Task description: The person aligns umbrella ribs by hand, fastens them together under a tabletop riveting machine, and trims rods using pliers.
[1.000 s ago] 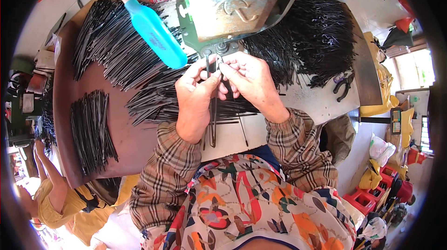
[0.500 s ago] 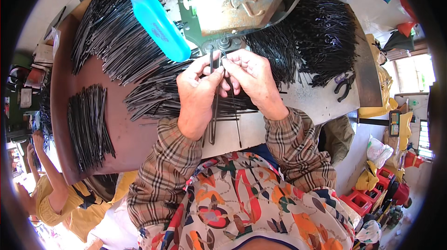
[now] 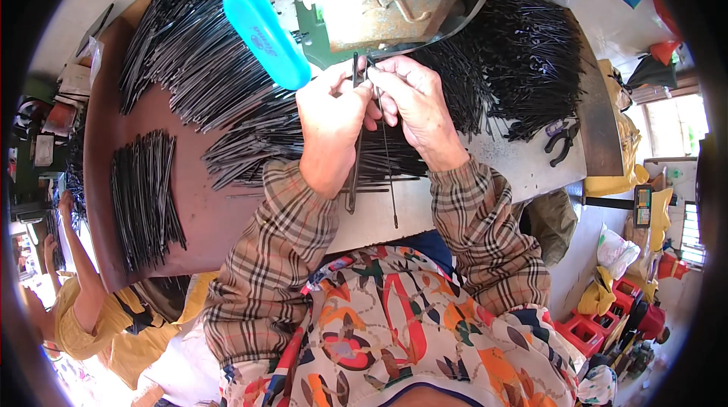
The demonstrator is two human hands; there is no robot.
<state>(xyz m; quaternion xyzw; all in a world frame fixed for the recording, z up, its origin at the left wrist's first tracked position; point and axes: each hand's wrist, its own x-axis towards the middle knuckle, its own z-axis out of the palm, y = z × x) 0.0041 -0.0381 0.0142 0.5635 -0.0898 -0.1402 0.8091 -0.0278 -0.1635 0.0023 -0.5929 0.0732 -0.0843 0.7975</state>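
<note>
Left grip (image 3: 334,113) pinches a doubled black strip (image 3: 353,179) and right grip (image 3: 415,100) a slimmer rod (image 3: 390,172), both around upper centre. These 2 pieces look light, stiff lengthwise, slightly springy; best held near their top ends. Bundled black rods (image 3: 144,198) lie on the bench (image 3: 203,229) at left.

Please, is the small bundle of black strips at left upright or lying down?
Lying down: the small bundle shows its full length, flat along the brown tabletop.

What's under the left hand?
Below the left hand, a pile of black rods shows on both sides, with pale tabletop toward the picture's lower edge. Whatever lies directly beneath the hand is covered.
</note>
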